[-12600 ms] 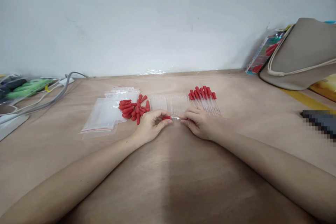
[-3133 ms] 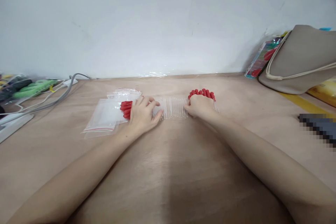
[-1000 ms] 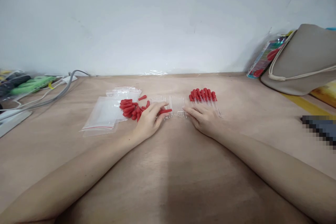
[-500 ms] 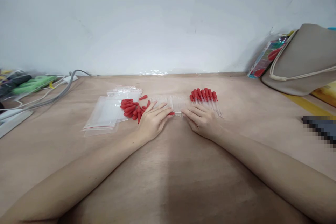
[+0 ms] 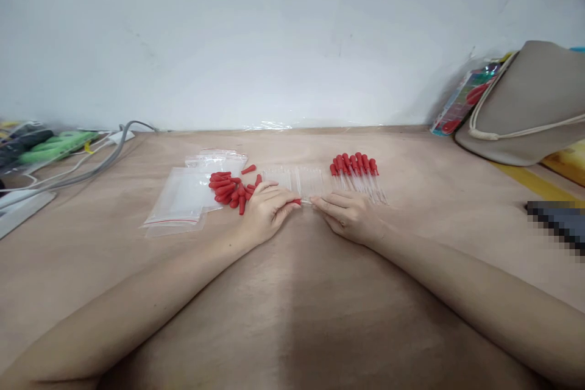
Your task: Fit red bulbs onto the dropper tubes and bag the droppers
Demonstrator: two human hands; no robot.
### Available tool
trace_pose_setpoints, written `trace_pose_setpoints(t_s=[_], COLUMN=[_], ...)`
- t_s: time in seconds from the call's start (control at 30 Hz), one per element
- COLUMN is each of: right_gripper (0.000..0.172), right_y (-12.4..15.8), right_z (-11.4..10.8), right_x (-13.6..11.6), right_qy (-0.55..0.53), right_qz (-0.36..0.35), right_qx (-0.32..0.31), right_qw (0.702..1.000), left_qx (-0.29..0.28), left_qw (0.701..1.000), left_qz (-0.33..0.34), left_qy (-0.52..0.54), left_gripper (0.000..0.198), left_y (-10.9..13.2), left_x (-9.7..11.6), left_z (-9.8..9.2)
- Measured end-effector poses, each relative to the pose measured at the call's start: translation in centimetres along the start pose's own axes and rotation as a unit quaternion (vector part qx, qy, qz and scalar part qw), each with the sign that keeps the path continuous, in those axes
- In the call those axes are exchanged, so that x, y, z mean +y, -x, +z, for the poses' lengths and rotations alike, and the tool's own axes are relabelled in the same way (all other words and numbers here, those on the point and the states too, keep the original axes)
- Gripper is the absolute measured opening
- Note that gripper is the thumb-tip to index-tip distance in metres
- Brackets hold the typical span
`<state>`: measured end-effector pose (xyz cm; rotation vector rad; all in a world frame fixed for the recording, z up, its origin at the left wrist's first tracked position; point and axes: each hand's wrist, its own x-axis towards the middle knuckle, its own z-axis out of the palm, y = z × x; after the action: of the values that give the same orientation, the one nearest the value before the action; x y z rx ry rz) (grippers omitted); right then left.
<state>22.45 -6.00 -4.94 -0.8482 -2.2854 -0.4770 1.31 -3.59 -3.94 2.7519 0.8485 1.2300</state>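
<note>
My left hand [image 5: 265, 210] pinches a red rubber bulb [image 5: 297, 201] just in front of a row of clear glass tubes [image 5: 301, 180]. My right hand [image 5: 350, 214] pinches one clear tube, its tip meeting the bulb between the two hands. A heap of loose red bulbs [image 5: 228, 189] lies left of my left hand. Finished droppers with red bulbs [image 5: 356, 170] lie in a row beyond my right hand.
Clear zip bags [image 5: 183, 198] lie left of the bulb heap. Grey cables [image 5: 86, 173] and green items [image 5: 52, 146] sit at the far left. A beige bag [image 5: 525, 100] and a colourful packet [image 5: 459, 97] stand at the right against the wall.
Both hands have drawn back from the tube row toward me and closed in, bringing the red bulb and a tube together between the fingertips.
</note>
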Motion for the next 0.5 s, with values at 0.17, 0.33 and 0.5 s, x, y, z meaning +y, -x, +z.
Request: trace_pose_setpoints(t_s=[0.17,0.33,0.5], right_gripper=[0.031,0.034,0.032], right_y=[0.2,0.1,0.1], right_z=[-0.2,-0.6,-0.4], right_x=[0.9,1.2,1.0], right_qy=[-0.01,0.018,0.041], right_qz=[-0.04,-0.065,-0.087], right_qx=[-0.007,-0.032,0.0], right_qw=[0.999,0.997,0.995], left_qx=[-0.029,-0.047,-0.052], left_qw=[1.0,0.998,0.997], left_qz=[0.007,0.023,0.027], left_qy=[0.008,0.032,0.047], left_gripper=[0.016,0.015,0.012], left_y=[0.0,0.1,0.2], left_x=[0.0,-0.1,-0.2], left_z=[-0.1,-0.1,-0.1])
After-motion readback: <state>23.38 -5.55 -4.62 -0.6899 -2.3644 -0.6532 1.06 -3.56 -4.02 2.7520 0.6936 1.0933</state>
